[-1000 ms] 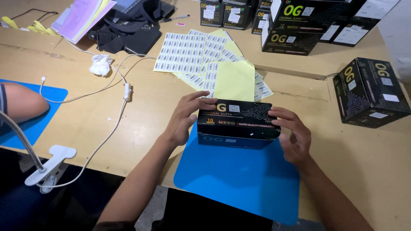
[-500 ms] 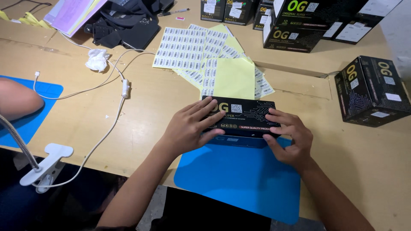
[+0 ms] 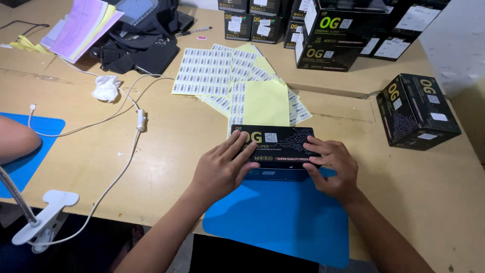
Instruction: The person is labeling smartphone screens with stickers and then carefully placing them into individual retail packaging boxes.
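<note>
A flat black carton [image 3: 275, 144] with green and white print lies on the far edge of a blue mat [image 3: 283, 217] on the wooden table. My left hand [image 3: 222, 169] rests flat over the carton's left end, fingers spread across its top. At the carton's right end my right hand [image 3: 333, 169] grips it, thumb on the front face and fingers on top. Both hands touch the carton. Just beyond it lie yellow-backed sheets of small barcode stickers [image 3: 212, 73], one sheet [image 3: 265, 103] turned blank side up.
Stacked black cartons [image 3: 328, 35] line the far edge, and one black box [image 3: 417, 111] stands at right. A white cable [image 3: 126, 151], crumpled tissue [image 3: 106, 88], black bag [image 3: 141, 50], pink papers [image 3: 83, 28] and a clamp [image 3: 48, 215] lie left. Another person's arm [image 3: 15, 144] rests on a second blue mat.
The carton has been lowered from a tilted, lifted position to lie flat on the mat. My left hand moved from its end onto its top.
</note>
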